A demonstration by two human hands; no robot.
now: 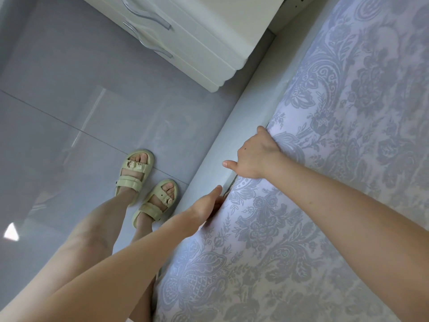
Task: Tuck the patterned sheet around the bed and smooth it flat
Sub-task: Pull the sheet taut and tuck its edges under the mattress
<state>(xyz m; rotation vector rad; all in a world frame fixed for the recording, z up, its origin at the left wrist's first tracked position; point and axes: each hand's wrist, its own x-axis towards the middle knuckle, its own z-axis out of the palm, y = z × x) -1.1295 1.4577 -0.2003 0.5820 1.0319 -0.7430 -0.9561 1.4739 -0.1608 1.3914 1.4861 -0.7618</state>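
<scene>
Tiled floor (69, 112) beside bed (246, 105); right hand (253, 154) around patterned sheet (325, 217) edge, left hand (206, 205) under it, grip hidden.

We see the patterned sheet (336, 159) filling the right of the frame. At centre our right hand (251, 154) curls over its edge, thumb out to the left. Just below, our left hand (206, 206) slips between sheet and bed frame (209, 168), fingers hidden. A white nightstand (209, 43) stands at the top, and our sandals (137, 168) at centre left.
</scene>
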